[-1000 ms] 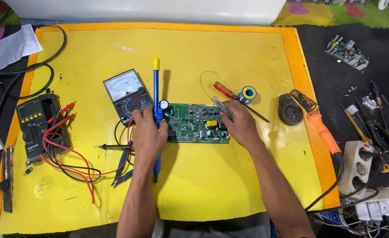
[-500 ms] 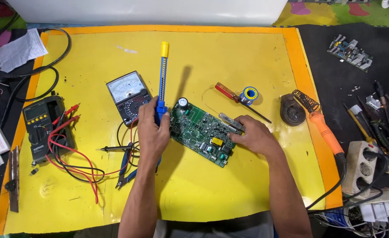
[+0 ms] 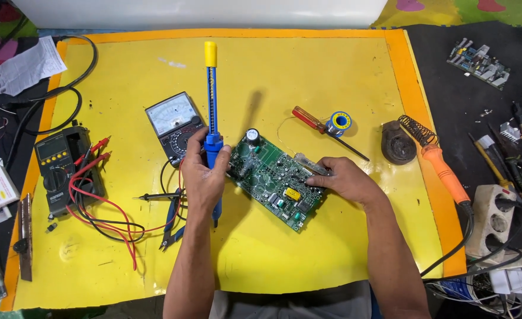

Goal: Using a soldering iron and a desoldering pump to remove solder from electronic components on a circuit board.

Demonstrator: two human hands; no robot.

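left hand (image 3: 205,177) grips desoldering pump (image 3: 212,112) | right hand (image 3: 344,179) on pcb (image 3: 273,177)

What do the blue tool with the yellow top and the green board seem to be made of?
The blue tool in the left hand looks like plastic with a slightly glossy finish; its yellow cap looks like matte plastic. The green board under the right hand looks like a rigid laminate with a shiny green coating, carrying small metal and plastic parts.

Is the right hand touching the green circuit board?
Touching: the head view shows the right hand resting its fingers on the green circuit board.
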